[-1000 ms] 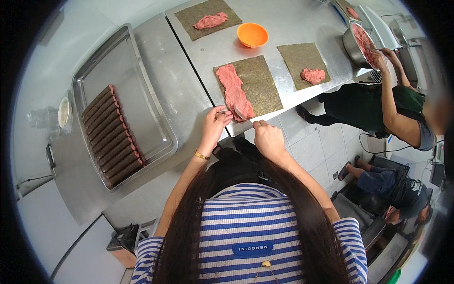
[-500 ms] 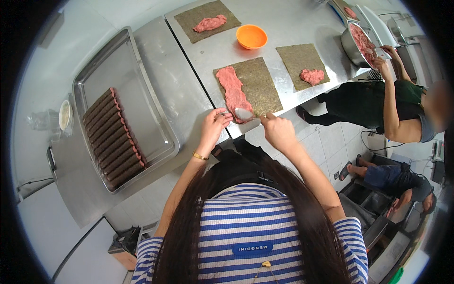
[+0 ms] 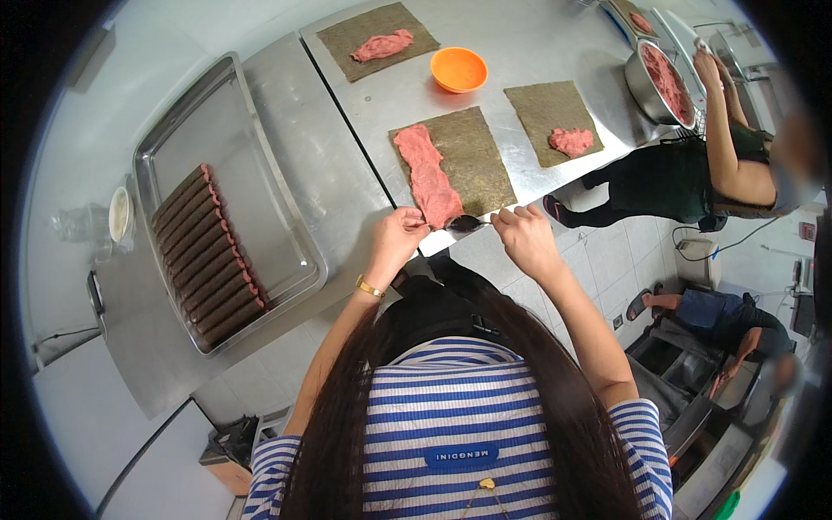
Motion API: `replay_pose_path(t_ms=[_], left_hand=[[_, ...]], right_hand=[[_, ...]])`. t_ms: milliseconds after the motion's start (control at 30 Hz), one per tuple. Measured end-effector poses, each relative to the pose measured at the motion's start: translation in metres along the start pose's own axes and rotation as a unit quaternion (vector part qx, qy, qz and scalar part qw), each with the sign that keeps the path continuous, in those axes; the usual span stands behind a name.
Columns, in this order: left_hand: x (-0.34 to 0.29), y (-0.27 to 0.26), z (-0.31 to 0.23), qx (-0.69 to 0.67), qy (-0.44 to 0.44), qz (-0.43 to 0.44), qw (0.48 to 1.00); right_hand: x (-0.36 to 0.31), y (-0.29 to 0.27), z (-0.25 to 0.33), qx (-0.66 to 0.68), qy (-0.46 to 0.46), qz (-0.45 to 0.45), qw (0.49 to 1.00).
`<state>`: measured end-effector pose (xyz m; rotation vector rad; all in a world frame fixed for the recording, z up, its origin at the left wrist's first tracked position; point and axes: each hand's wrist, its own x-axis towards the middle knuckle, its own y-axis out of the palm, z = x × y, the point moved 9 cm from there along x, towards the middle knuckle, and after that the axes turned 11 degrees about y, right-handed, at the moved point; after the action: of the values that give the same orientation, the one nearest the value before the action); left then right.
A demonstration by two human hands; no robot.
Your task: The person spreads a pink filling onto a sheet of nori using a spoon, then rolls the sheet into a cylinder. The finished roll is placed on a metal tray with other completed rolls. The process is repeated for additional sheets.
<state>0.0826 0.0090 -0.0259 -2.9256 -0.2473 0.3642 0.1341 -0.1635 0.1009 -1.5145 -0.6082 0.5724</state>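
My right hand [image 3: 524, 238] grips a metal spoon [image 3: 465, 224] by its handle, the bowl dark and tilted at the near edge of a seaweed sheet [image 3: 477, 160]. A long strip of pink minced meat [image 3: 427, 178] lies along that sheet's left side, close to the spoon. The fingers of my left hand [image 3: 400, 238] are pinched on the sheet's near left corner, beside the meat's near end. To the right, another seaweed sheet [image 3: 537, 108] carries a small lump of meat [image 3: 570, 141]. A third sheet [image 3: 347, 39] with meat lies at the far left.
An orange bowl [image 3: 459, 69] stands beyond my sheet. On the left, a metal tray [image 3: 269, 199] holds several dark seaweed rolls [image 3: 208, 251]. At right, a co-worker [image 3: 737, 173] stands by a steel bowl [image 3: 640, 91] of minced meat. Another person [image 3: 737, 325] sits lower right.
The spoon has turned over and moved from on the meat to the sheet's near edge. My right hand has shifted slightly right. The co-worker's hands have moved up from the steel bowl.
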Motion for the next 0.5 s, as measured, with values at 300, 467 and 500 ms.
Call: replay_pose_path(t_ms=[300, 467, 500], left_hand=[[0.000, -0.002, -0.004, 0.027, 0.015, -0.033, 0.999], [-0.004, -0.003, -0.008, 0.030, 0.017, -0.039, 0.999], [-0.005, -0.003, -0.008, 0.028, 0.010, -0.040, 0.999]], right_hand=[[0.015, -0.007, -0.024, -0.010, 0.018, 0.014, 1.000], [0.020, 0.003, 0.004, 0.018, -0.063, 0.005, 0.998], [0.024, 0.007, 0.005, 0.025, -0.063, 0.010, 0.998]])
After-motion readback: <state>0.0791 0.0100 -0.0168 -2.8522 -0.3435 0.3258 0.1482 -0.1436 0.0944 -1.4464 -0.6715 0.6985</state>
